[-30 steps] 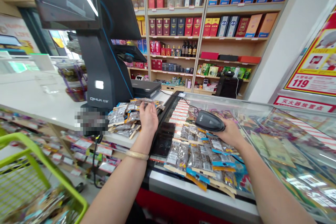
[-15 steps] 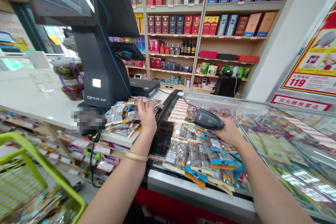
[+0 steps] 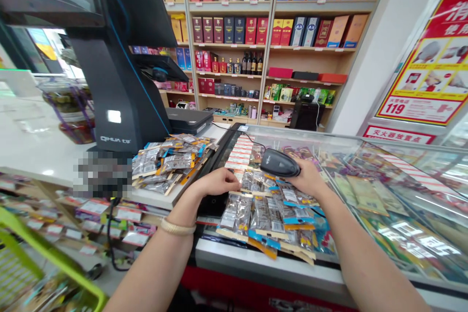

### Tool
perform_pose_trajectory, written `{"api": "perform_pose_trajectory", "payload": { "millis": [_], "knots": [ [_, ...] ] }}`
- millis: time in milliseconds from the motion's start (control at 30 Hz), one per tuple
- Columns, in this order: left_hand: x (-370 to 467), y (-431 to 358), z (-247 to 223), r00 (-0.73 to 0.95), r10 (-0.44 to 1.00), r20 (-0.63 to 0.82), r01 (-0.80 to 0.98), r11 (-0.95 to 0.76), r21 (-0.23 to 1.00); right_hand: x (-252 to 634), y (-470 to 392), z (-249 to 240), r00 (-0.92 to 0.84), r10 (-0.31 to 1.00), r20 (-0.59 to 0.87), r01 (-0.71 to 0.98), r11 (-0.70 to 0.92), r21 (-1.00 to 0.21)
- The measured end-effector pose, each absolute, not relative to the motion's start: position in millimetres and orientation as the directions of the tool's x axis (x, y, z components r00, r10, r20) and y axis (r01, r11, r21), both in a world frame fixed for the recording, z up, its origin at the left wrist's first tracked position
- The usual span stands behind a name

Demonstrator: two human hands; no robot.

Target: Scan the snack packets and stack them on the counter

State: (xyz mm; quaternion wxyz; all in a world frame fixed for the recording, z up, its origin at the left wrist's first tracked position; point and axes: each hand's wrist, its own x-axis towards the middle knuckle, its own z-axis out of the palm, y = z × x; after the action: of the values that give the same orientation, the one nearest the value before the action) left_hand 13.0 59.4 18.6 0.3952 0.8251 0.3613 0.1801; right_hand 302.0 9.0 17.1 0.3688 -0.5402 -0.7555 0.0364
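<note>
In my right hand is a black handheld barcode scanner, held above a pile of small clear snack packets with blue and orange edges on the glass counter. My left hand is at the left edge of this pile, fingers curled together by the nearest packets. Whatever lies between its fingertips is hidden. Under that hand, a dark phone-like slab is partly covered. A second heap of the same packets lies on the white counter to the left.
A black checkout terminal stands at the left, beside stacked jars. At lower left is a green shopping basket holding packets. The glass display case spans the right. Shelves of boxed bottles stand behind.
My left hand has left the heap on the white counter and moved right to the edge of the other pile. My right hand still holds the scanner. The view has shifted slightly right.
</note>
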Motion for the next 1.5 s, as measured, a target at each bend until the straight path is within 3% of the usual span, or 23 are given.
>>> {"api": "perform_pose_trajectory", "payload": {
  "millis": [167, 367, 500, 867, 1133, 1300, 1500],
  "knots": [
    [9, 56, 22, 0.706, 0.706, -0.060, 0.379, -0.305, 0.874, 302, 10, 17, -0.139, 0.847, 0.513, 0.782, 0.412, -0.468],
    [12, 58, 23, 0.393, 0.919, -0.025, 0.132, -0.030, 0.991, 301, 9, 18, -0.142, 0.841, 0.522, 0.785, 0.417, -0.458],
    [18, 61, 24, 0.236, 0.970, 0.061, -0.018, -0.059, 0.998, 301, 8, 20, -0.160, 0.841, 0.518, 0.780, 0.429, -0.456],
    [29, 58, 18, 0.353, 0.922, 0.158, -0.080, -0.139, 0.987, 297, 6, 25, -0.264, 0.844, 0.467, 0.770, 0.476, -0.426],
    [32, 59, 17, 0.306, 0.944, 0.123, -0.103, -0.096, 0.990, 299, 7, 23, -0.264, 0.853, 0.450, 0.770, 0.468, -0.434],
    [30, 68, 18, 0.002, 0.990, 0.139, -0.301, -0.132, 0.944, 299, 6, 21, -0.249, 0.847, 0.469, 0.772, 0.466, -0.432],
    [13, 86, 30, -0.503, 0.836, 0.221, -0.528, -0.499, 0.687, 300, 8, 18, -0.231, 0.838, 0.494, 0.798, 0.454, -0.396]
  ]
}}
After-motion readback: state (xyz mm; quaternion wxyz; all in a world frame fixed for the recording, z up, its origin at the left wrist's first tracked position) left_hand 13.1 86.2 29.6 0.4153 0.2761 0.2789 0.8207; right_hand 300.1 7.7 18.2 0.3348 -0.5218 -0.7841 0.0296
